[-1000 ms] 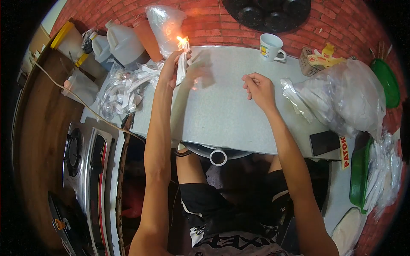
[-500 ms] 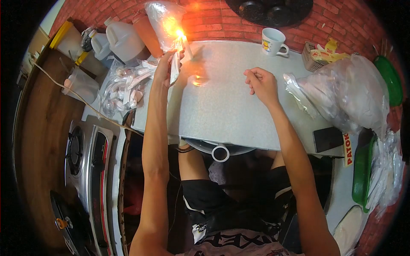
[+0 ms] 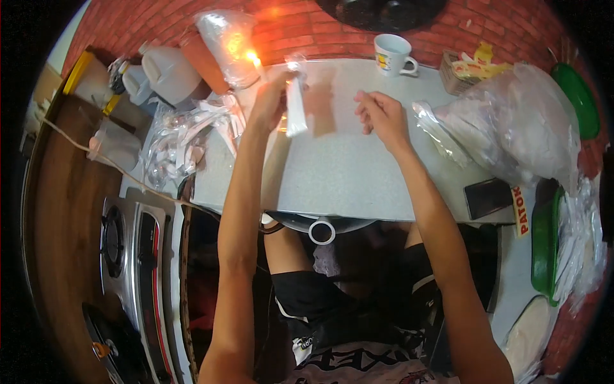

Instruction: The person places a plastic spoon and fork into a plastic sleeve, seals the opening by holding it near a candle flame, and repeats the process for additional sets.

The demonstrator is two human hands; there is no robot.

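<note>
My left hand (image 3: 272, 102) is closed on a small clear plastic packet (image 3: 296, 109) with white contents. The packet stands upright above the table, its clear top end loose. Just left of it, a candle flame (image 3: 254, 59) burns at the back of the table; the hand partly hides the candle. My right hand (image 3: 382, 116) hovers over the right half of the table, holding nothing, its fingers loosely curled and slightly apart. Beside my left forearm lies a heap of similar filled packets (image 3: 182, 137).
A white mug (image 3: 393, 56) and a small basket (image 3: 457, 77) stand at the back. To the right are a big plastic bag (image 3: 518, 128), a phone (image 3: 487, 197) and a green tray (image 3: 543, 249). Plastic jugs (image 3: 173, 73) and a gas stove (image 3: 131, 249) are left.
My left hand has moved right, taking the packet away from the candle flame. My right hand's fingers have loosened a little. The whole view has shifted slightly.
</note>
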